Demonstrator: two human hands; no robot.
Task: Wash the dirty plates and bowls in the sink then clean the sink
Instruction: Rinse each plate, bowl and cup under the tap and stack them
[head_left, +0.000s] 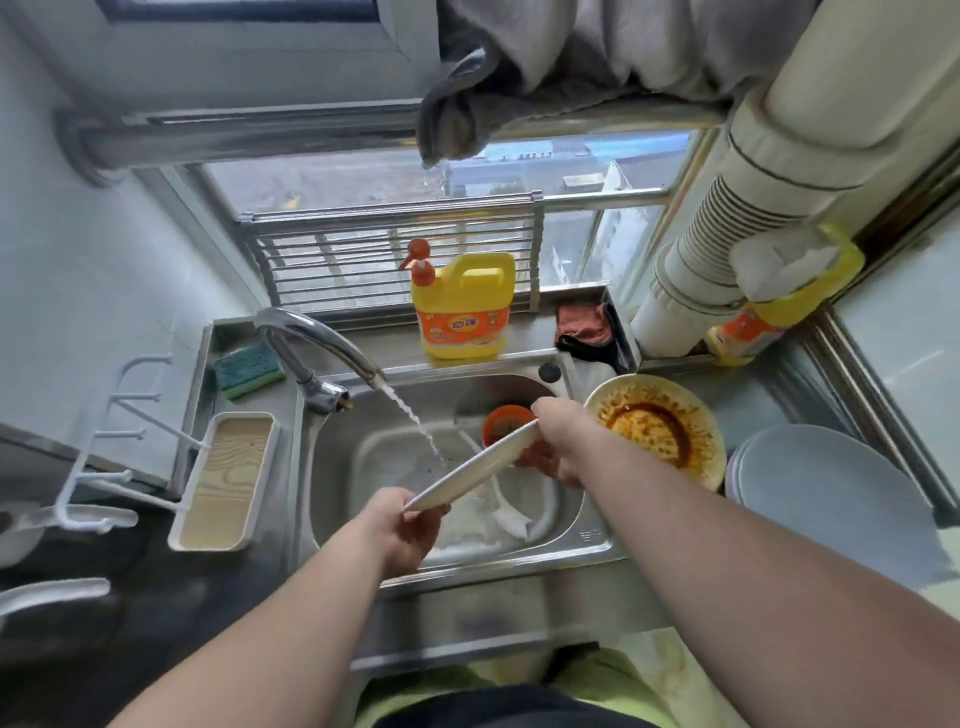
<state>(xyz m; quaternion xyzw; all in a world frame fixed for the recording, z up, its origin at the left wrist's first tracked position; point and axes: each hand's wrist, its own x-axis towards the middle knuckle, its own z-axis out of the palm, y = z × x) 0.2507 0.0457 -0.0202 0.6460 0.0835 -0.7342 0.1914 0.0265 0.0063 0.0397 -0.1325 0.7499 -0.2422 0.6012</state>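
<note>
I hold a white plate (475, 467) tilted on edge over the steel sink (566, 545). My left hand (410, 530) grips its near rim and my right hand (558, 441) grips its far rim. Water from the tap (317, 338) runs onto the plate. An orange bowl (504, 423) sits in the basin behind the plate, partly hidden. More white dishes (519, 514) lie in the basin under the plate. A sauce-smeared plate (657, 421) rests on the counter right of the sink.
A yellow detergent bottle (467, 312) stands behind the sink, a green sponge (249, 369) at its back left. A white tray (223, 483) lies left of the basin. Stacked grey plates (826, 499) sit at the right. A cloth (584, 327) lies by the back corner.
</note>
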